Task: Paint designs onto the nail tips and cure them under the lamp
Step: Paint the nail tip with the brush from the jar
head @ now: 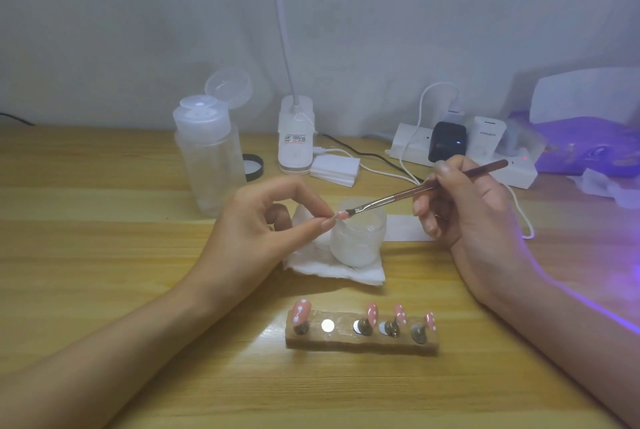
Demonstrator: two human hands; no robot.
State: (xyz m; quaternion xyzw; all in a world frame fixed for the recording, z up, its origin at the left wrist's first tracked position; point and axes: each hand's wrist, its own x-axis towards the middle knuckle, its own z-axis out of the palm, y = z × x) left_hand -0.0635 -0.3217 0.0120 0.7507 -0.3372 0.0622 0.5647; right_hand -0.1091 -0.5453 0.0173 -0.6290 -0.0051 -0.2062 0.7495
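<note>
**Brushwork on a hand-held nail tip**

Left grip (pixel 263 221) closed in a thumb-and-forefinger pinch on a pink nail tip (pixel 342 215), held up above the table (pixel 104 193) and in front of a frosted jar (pixel 358 241). Right grip (pixel 464 207) curled pen-fashion round a slim brush (pixel 415 191), with the bristles touching the free end of the held tip and the handle slanting up to the right. Jar standing on a crumpled white wipe (pixel 332 271).

Nearest the viewer, a wooden holder block (pixel 360 342) carrying four mounted tips (pixel 301 312), pink with white dots, each on a small stand. Second seat from the left showing only a bright round disc (pixel 327 325).

Far right, the white-hooded curing lamp (pixel 585 99), throwing violet light across the table edge and the right forearm.

Along the back of the table:
- a clear pump bottle (pixel 207 151) with its cap flipped open
- a black lid (pixel 254 167) just beside the bottle
- a desk-lamp base (pixel 296 138) with its white stem rising out of view
- a stack of white pads (pixel 334 169)
- a white power strip (pixel 460 160) with plugs and trailing cables
</note>
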